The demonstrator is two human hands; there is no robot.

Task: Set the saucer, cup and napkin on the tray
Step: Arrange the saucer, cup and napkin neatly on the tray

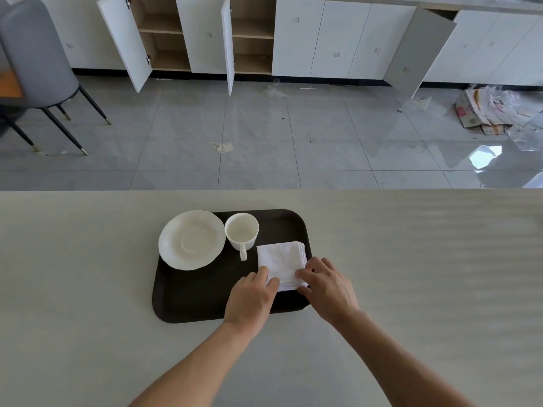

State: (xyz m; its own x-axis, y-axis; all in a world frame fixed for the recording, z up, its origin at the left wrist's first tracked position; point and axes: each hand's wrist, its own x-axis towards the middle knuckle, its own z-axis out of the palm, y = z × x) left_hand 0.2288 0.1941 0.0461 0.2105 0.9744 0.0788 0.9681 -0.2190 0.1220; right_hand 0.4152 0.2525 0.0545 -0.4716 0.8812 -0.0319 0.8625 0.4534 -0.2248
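A dark brown tray (199,298) lies on the pale table. On its far left part rests a white saucer (191,240), overhanging the tray's left rim. Right of it stands an empty white cup (241,231), handle pointing toward me. A folded white napkin (280,261) lies on the tray's right side. My left hand (249,298) touches the napkin's near left corner with its fingertips. My right hand (326,284) rests on the napkin's near right corner, at the tray's right rim. Both hands press the napkin flat; neither lifts it.
The pale table (411,259) stretches wide on both sides of the tray. Beyond its far edge is a grey tiled floor, white cabinets with open doors (229,45), a grey chair (35,54) at far left and cardboard litter (487,110) at right.
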